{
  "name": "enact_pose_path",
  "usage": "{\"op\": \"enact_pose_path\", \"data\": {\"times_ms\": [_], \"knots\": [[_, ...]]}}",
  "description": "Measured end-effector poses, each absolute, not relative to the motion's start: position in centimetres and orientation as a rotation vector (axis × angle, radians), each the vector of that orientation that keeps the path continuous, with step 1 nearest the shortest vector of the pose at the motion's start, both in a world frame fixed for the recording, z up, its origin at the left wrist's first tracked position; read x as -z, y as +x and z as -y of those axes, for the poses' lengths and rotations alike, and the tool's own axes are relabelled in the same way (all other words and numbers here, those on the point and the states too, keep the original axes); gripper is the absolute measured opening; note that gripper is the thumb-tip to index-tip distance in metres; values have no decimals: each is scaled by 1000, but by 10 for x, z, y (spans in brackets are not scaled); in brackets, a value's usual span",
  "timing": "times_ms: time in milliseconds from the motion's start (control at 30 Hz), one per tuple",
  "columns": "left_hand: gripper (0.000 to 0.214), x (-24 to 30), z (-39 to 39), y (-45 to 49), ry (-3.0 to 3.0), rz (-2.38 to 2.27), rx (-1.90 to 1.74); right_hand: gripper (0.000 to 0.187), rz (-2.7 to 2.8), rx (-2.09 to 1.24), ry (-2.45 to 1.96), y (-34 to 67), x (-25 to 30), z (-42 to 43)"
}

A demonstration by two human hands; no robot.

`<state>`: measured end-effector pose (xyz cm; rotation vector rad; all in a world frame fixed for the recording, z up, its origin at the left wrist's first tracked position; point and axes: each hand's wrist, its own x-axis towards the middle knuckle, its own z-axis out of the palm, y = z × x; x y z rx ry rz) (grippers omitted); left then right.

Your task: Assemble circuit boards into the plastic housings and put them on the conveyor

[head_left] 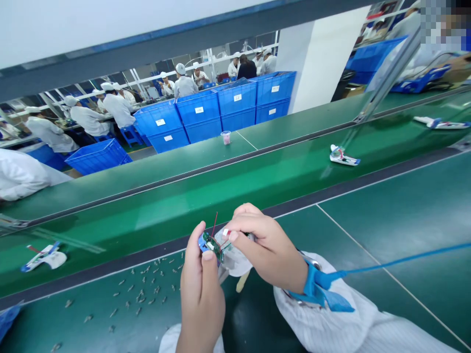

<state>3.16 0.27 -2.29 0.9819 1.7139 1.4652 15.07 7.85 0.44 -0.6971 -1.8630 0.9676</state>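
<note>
Closest in, the left hand (pixel 202 289) rises from a white sleeve with its fingers curled shut around a small assembly (pixel 221 250), the thumb pressed flat on the green circuit board (pixel 212 243) at its top. The right hand (pixel 268 250) comes in from the right and pinches the same assembly between thumb and forefinger, the other fingers folded under. A thin red wire (pixel 215 223) stands up from the board. The assembly is held in the air over the near edge of the work surface (pixel 405 220), just short of the dark strip (pixel 110 269) that borders the belt.

A blue wrist strap (pixel 318 289) circles the right wrist, and its blue cord (pixel 405 260) runs off to the right across the work surface, which is otherwise bare there. To the left of the hands, small metal parts (pixel 143 289) lie scattered up to the strip.

Beyond the strip, the green conveyor belt (pixel 257 181) crosses the whole view on a slant. Three units lie on it, well apart: a left unit (pixel 44 257), a middle unit (pixel 344 157) and a far right unit (pixel 441 122), with long bare stretches between them.

Past the belt, a second green table carries a small cup (pixel 225 137) near its far edge. Behind it stand stacked blue crates (pixel 221 113), and workers in white (pixel 88 120) sit at further benches.
</note>
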Motion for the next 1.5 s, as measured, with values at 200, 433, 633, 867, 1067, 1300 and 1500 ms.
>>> {"op": "enact_pose_path", "data": {"times_ms": [200,433,633,867,1067,1300,1500], "knots": [[49,24,1,32,1113,-1773,-1486,30,2005,-911,-587,153,-5,-77],[52,23,3,31,1172,-1664,-1502,23,2049,-952,-489,158,-4,-78],[52,18,3,32,1130,-1610,-1518,26,2087,-1009,-467,161,-8,-80],[39,21,7,24,1329,-1623,-1415,25,2150,-969,-462,165,-7,-80],[36,15,8,24,1535,-1726,-1251,21,2209,-806,-523,169,-7,-77],[42,15,7,16,1926,-1788,-1092,22,2251,-771,-558,169,-8,-77],[45,17,7,17,2099,-1929,-937,22,2243,-732,-602,166,-7,-77]]}}
